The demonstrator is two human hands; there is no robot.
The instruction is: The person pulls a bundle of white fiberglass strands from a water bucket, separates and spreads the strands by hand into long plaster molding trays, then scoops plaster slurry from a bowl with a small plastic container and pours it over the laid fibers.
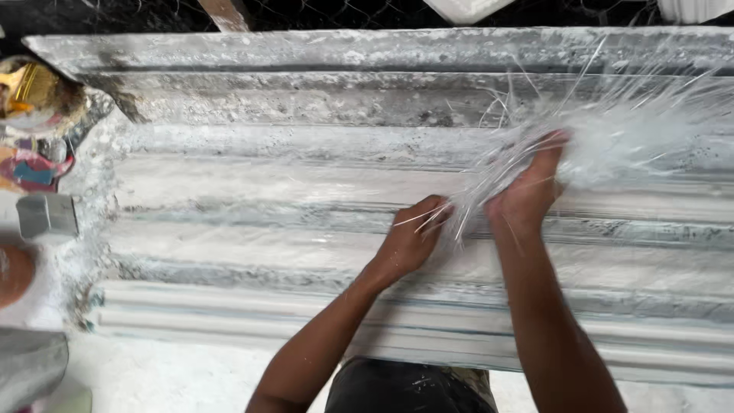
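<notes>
A tuft of thin white glass fibres point(612, 134) spreads over the right part of a long grey ribbed mould point(267, 199) coated with wet white plaster. My left hand point(413, 233) pinches the near end of the fibre bundle at the mould's middle. My right hand point(531, 187) grips the same bundle a little further right, fingers pushed into the strands where they fan out toward the far right.
A metal bowl with a yellow tool point(30, 95) sits at the far left, with a small grey block point(46, 216) below it. Plaster splatter covers the surface left of the mould. A wire mesh runs along the top edge.
</notes>
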